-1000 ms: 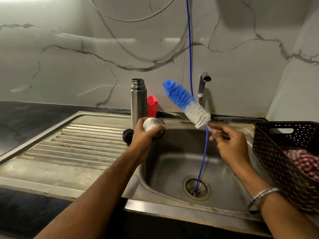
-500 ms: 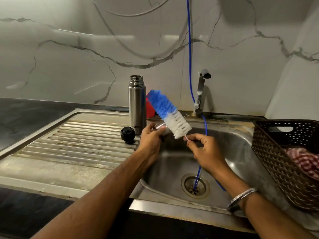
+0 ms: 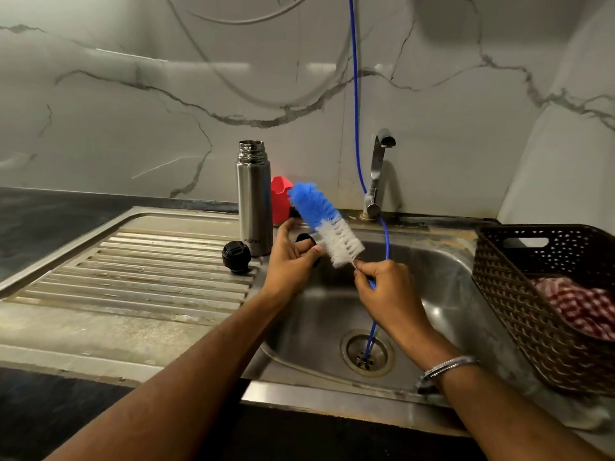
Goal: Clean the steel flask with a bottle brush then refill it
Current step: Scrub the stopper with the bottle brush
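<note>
Steel runs across the whole scene: one ribbed drainboard on the left and one sink basin on the right, set in a dark desk against a marble-look wall. The drainboard's ribs lie bare in front of the flask, and the basin floor around the drain is open apart from a thin blue hose that hangs down the wall, passes the tap and ends in the drain.

One steel flask stands upright with its mouth uncovered at the back edge of the drainboard, just beside the basin rim. One black cap sits on the ribs in front of it, close to its base. One red container stands behind the flask, partly hidden by the brush.

One bottle brush, blue at the tip and white lower down, is held tilted over the basin's left rim, tip pointing up and left toward the flask. The right hand pinches its thin wire stem just below the bristles, fingers curled together. The left hand is at the bristles with its thumb touching the white part and its forefinger raised; a small dark thing shows between its fingers, and whether it grips it cannot be told.

One brown woven basket with a red checked cloth bounds the basin on the right.
</note>
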